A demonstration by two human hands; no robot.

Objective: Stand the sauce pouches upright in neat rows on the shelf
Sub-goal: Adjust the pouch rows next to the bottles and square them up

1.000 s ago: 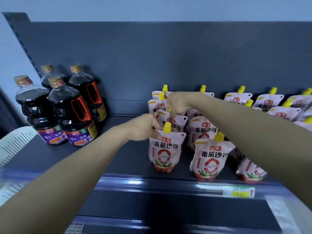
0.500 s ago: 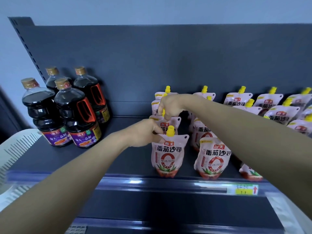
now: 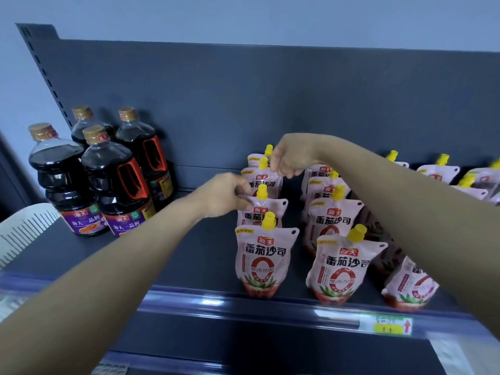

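Left hand [image 3: 226,194] pinches the top corner of a pink, yellow-capped plastic sauce pouch [image 3: 273,206], while just beyond it my right hand [image 3: 290,159] pinches the next pouch [image 3: 263,183].

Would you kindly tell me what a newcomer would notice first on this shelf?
Pink yellow-capped sauce pouches stand in rows at centre and right. The left hand pinches the second pouch of the leftmost row, the right hand the third pouch behind it. Four dark bottles stand at far left.
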